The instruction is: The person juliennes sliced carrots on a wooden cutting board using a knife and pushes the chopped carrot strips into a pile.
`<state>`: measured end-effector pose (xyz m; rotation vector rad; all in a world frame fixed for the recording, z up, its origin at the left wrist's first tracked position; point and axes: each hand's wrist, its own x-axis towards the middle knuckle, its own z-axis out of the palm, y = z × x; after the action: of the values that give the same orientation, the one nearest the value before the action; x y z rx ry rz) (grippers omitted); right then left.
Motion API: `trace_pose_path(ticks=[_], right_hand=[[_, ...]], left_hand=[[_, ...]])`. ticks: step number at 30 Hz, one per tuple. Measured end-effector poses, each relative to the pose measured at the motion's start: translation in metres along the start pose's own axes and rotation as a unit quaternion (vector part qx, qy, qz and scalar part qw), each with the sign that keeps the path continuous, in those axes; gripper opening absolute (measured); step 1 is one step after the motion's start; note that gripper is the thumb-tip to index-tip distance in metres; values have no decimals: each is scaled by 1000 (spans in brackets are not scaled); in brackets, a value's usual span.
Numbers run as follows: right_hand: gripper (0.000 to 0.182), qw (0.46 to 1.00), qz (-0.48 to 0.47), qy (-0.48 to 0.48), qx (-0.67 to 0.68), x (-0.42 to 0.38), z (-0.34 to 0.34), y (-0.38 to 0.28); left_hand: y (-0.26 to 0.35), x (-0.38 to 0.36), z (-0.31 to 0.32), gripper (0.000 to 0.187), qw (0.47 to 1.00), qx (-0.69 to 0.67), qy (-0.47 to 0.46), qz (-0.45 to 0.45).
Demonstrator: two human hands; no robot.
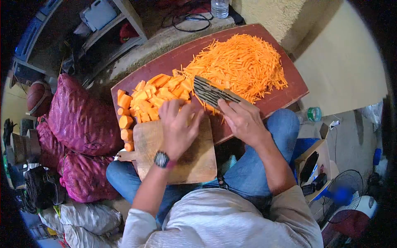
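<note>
My right hand point(244, 122) is closed around a wide knife point(215, 93), its dark blade striped with pale lines. The blade lies tilted against the near side of a big heap of shredded carrot point(244, 62). My left hand point(180, 124) is curled above the top edge of a wooden cutting board point(182, 165), its fingers bent and slightly blurred. Some orange shows by its thumb, but what it grips is hidden. Beyond that hand lies a pile of cut carrot chunks point(151, 97), with several short carrot pieces point(126, 122) lined up at the left.
A dark red tabletop point(285, 93) bears the carrots; the board rests partly over my lap. Pink mesh sacks point(82, 118) are stacked at left, white sacks point(89, 219) below. A glass of water point(219, 8) stands behind. At right are an open box point(318, 165) and a fan point(343, 194).
</note>
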<state>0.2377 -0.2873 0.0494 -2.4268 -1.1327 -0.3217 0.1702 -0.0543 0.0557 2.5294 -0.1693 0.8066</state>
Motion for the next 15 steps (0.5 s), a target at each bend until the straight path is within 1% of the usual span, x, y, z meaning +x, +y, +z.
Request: trace_pose_path(ticks=[2,3,5,8,11,12,15], right_hand=[[39,1000,-12,4,-17,1,-2,-1],[54,1000,0,-11,-10,-3,4,3],[53,1000,0,-12,-17,-6,3,4],[53,1000,8,-9,-25,-8,4,8],[54,1000,12,-22,-14,-9,1,9],[51,999,10,-31,-17,-9,0,8],[47,1000,7,-25,0,-7,0,7]], left_hand=[[-8,43,21,41,999,-13,-3,44],[-12,58,32,41,999,-14,0,45],[-21,81,57,52,995,21,-63,71],[-30,100,86,56,992,41,-87,81],[-39,109,100,54,991,57,-85,90],[-45,109,103,53,990,71,-83,93],[-80,109,100,49,990,106,-61,73]])
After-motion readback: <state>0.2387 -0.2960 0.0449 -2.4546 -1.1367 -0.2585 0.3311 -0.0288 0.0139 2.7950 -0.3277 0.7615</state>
